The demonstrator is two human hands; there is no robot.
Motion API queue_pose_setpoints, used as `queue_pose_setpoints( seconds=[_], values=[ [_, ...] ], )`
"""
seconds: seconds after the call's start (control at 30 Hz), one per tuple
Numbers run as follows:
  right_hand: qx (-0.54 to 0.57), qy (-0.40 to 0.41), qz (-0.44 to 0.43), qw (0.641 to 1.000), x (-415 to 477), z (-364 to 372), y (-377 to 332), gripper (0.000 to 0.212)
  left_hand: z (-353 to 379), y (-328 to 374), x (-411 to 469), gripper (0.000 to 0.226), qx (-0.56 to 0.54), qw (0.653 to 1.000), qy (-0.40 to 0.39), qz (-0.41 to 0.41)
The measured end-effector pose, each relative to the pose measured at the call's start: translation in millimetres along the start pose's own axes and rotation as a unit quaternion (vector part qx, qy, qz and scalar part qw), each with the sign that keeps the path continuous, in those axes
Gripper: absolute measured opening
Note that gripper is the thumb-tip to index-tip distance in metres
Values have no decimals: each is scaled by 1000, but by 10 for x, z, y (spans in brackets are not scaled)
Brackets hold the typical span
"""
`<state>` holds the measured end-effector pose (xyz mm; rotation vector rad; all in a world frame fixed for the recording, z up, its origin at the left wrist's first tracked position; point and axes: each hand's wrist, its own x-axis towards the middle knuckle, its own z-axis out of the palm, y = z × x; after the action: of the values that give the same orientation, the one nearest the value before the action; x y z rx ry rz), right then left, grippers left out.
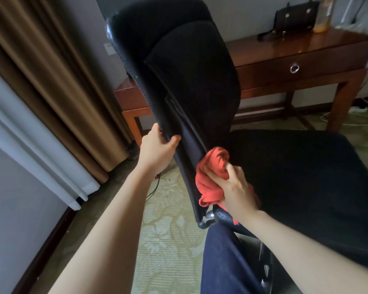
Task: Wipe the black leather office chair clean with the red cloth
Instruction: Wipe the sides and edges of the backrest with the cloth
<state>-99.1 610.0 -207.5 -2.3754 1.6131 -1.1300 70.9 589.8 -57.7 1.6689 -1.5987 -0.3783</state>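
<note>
Wiping the side edge of the backrest, low down where it meets the seat. The black leather office chair [191, 77] is mid-frame, side-on to the person, with a wooden desk [302, 54] behind it. Right hand [236, 187] clenches the bunched red cloth [214, 166], fingers curled round it, wad pressed against the backrest edge just beside the seat [295, 170]. Left hand [158, 145] grasps the same edge higher up, thumb on the near face and fingers wrapped behind, bracing it.

Doing it well:
- Left grip should be firm so the chair probably won't swivel or roll under the wiping pressure.
- Cloth is balled up, so the contact patch looks small. Flattening it under the palm would likely cover more leather per stroke.
- Long strokes along the edge, following the seam, then into the crease between backrest and seat, where dirt likely collects.
- A loose cloth tail hangs near the chrome fitting [210, 215] below and may snag, so tuck it in.

Cannot tell which areas are already clean.
</note>
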Motion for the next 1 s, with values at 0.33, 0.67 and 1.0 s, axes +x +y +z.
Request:
queue_pose_setpoints(
  seconds=[0.33,0.67,1.0],
  values=[
    [60,-247,167,953,-562,-301,282,84,-11,0,-111,33,-9,999,-9,32],
    [211,209,-26,955,156,-611,-543,63,0,-67,-76,28,-47,999,-13,21],
    [145,185,-41,971,595,-211,-1022,61,271,-468,-359,58,-12,996,-82,-37]
  ],
)
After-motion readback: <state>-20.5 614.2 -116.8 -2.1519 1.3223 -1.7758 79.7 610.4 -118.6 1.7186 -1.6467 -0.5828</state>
